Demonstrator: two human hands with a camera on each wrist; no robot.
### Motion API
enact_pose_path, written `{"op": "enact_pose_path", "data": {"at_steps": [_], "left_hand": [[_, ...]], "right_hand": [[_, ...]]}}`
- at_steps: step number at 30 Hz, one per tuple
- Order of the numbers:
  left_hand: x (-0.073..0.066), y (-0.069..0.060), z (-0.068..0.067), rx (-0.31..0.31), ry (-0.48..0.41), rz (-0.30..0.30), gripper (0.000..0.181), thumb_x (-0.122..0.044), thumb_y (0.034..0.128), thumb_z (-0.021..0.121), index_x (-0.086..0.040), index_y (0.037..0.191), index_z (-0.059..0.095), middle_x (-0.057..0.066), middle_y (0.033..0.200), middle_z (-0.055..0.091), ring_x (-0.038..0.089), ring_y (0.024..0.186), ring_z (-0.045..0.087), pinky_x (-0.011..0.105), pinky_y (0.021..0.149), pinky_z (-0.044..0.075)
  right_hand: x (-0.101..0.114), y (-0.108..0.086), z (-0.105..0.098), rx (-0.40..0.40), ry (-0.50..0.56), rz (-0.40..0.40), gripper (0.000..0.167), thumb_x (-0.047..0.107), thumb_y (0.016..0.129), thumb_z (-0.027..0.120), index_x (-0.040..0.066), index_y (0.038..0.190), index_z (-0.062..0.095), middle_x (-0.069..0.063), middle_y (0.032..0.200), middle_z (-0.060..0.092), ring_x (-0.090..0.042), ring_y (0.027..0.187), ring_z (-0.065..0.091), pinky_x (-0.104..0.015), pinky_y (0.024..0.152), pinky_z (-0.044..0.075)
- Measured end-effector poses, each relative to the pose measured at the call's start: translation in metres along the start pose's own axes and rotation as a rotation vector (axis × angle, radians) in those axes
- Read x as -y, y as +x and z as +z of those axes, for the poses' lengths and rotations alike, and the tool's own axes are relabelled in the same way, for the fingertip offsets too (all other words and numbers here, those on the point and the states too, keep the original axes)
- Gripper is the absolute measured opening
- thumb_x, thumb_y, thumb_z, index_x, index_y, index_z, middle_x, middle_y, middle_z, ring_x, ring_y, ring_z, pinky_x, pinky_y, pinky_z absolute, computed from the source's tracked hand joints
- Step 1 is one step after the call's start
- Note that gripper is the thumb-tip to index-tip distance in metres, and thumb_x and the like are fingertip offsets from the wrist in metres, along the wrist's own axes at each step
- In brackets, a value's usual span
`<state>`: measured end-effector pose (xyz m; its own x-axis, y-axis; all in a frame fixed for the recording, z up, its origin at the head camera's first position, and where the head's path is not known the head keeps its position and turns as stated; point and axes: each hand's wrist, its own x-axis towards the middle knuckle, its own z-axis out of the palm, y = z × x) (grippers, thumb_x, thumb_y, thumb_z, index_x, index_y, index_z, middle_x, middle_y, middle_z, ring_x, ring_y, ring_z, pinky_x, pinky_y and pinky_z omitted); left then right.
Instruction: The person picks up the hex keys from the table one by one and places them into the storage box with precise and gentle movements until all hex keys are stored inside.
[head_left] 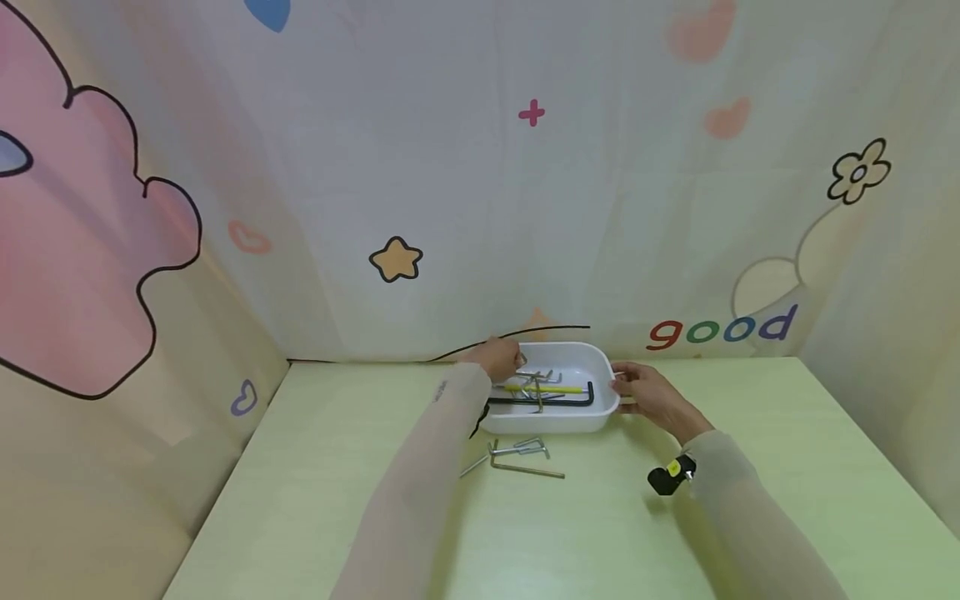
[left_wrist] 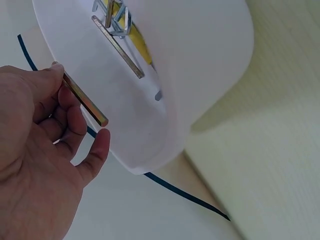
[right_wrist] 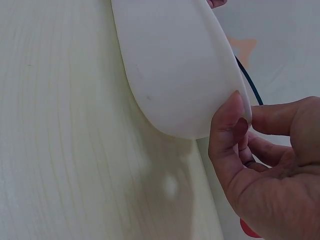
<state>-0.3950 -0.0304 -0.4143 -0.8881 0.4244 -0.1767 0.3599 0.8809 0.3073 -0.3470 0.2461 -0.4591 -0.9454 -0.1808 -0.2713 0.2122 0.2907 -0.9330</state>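
A white tray (head_left: pixel 551 423) stands at the back of the table, holding several hex keys, among them a black one (head_left: pixel 558 402) and a yellow one (head_left: pixel 551 388). Over its left end, my left hand (left_wrist: pixel 45 135) pinches a brass-coloured hex key (left_wrist: pixel 85 100) between thumb and fingers. My right hand (right_wrist: pixel 270 165) grips the tray's rim (right_wrist: pixel 246 97) at the right end, thumb and fingers on either side of the edge. From the head view, part of the tray's left end is hidden by the left hand (head_left: pixel 497 358).
Several loose hex keys (head_left: pixel 525 472) lie on the table (head_left: pixel 585 533) in front of the tray. A printed curtain (head_left: pixel 465 183) hangs behind the table. A black and yellow device (head_left: pixel 671 475) is at the right wrist.
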Motion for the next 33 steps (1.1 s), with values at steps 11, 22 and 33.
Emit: {"op": "enact_pose_path", "data": {"at_steps": [11,22,33], "left_hand": [[0.004,-0.007,-0.002,-0.050,0.030,-0.004,0.045,-0.024,0.1044,0.045,-0.016,0.061,0.036,-0.004,0.060,0.037,0.011,0.052,0.025,0.028,0.059,0.035],[0.010,-0.014,-0.010,-0.089,0.061,0.026,0.018,-0.026,0.1022,0.049,-0.014,0.095,0.060,0.001,0.085,0.062,0.014,0.075,0.052,0.032,0.070,0.044],[0.012,-0.030,-0.020,-0.187,0.171,0.149,0.024,-0.027,0.1026,0.049,-0.011,0.117,0.059,0.006,0.112,0.065,0.021,0.101,0.060,0.037,0.083,0.054]], "right_hand": [[0.001,-0.001,0.001,0.005,0.003,0.006,0.051,0.008,0.102,0.047,0.000,0.149,0.031,-0.011,0.118,0.044,-0.024,0.104,0.052,-0.028,0.083,0.057],[0.001,0.000,0.001,0.004,-0.005,0.003,0.051,0.009,0.102,0.047,-0.001,0.149,0.031,-0.012,0.120,0.045,-0.024,0.103,0.052,-0.029,0.085,0.058],[-0.002,0.002,-0.001,0.030,0.009,-0.024,0.051,0.008,0.102,0.047,-0.002,0.149,0.030,-0.010,0.115,0.046,-0.021,0.100,0.053,-0.027,0.080,0.057]]}}
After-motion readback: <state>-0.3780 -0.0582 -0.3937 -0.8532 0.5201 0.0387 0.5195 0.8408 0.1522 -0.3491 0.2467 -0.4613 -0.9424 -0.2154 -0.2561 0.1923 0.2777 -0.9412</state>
